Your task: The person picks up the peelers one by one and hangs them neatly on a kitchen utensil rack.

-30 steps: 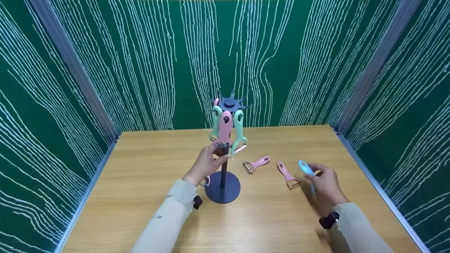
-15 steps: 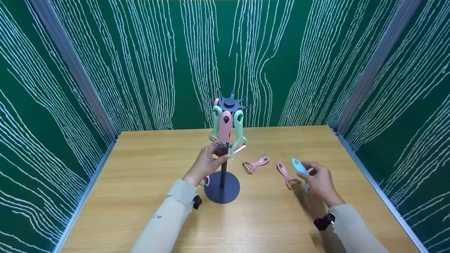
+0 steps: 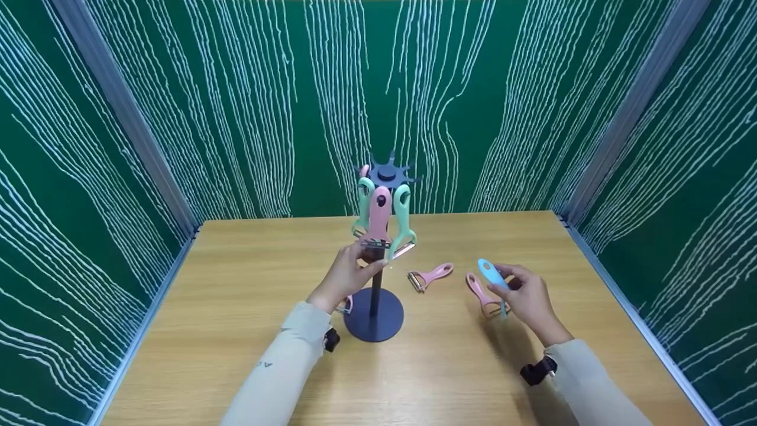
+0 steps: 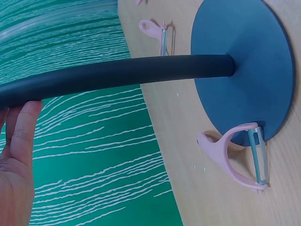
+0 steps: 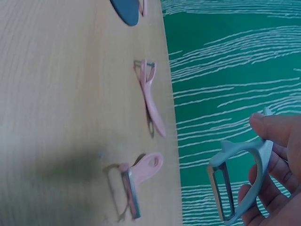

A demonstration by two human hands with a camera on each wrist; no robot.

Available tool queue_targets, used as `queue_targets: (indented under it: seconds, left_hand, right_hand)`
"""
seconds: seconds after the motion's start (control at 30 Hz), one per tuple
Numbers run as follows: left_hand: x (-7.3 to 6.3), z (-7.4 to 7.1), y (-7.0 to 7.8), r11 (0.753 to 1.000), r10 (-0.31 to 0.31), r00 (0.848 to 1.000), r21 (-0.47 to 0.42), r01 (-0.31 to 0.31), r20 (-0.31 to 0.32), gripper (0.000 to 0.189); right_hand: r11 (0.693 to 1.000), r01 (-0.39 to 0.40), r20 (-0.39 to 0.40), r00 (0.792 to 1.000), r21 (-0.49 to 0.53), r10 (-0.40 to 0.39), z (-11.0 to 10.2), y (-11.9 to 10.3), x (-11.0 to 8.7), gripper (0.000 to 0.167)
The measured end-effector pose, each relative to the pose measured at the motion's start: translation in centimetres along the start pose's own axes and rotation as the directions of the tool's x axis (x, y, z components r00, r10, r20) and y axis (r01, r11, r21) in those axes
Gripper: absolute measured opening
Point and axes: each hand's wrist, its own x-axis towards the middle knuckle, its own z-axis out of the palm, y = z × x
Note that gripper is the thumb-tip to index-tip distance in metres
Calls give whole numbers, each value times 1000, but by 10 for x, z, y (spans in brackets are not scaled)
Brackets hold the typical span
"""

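Blue peeler (image 3: 490, 272): pinched in right hand (image 3: 529, 299), above the table (image 3: 254, 266), near a pink peeler (image 3: 476, 286); long axis slanting, holed handle end up-left, blade end down. Left hand (image 3: 346, 275): thumb and fingers gripping dark stand (image 3: 376, 290) by its post.

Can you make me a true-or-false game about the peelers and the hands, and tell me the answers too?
1. A pink plastic peeler hangs on the dark, round-based stand. True.
2. Every pink peeler hangs there. False: some lie on the brown wooden table.
3. The right hand holds a light-blue plastic peeler with a holed handle. True.
4. The left hand lies flat on the table. False: the left hand is raised, touching the stand's dark upright pole.
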Motion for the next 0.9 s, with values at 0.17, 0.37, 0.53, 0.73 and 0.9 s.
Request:
queue_targets:
  seconds: [0.17,0.37,0.53,0.73,0.9]
  left_hand:
    - [0,0,1,1000,-13,1000,-10,13,-1,41]
    - [0,0,1,1000,10,1000,-14,-10,1,43]
    - [0,0,0,1000,1,1000,-13,-1,-6,42]
    - [1,0,-1,1000,-14,1000,-21,14,0,32]
    - [1,0,-1,999,-47,999,-24,47,5,31]
  right_hand:
    - [999,44,-18,999,5,-44,3,-12,1,42]
    - [996,84,-24,996,-2,-84,3,-28,3,41]
    - [994,113,-25,993,5,-113,3,-40,9,42]
    - [981,194,-56,980,14,-193,4,-50,14,40]
    - [977,215,-51,975,4,-215,4,-60,16,41]
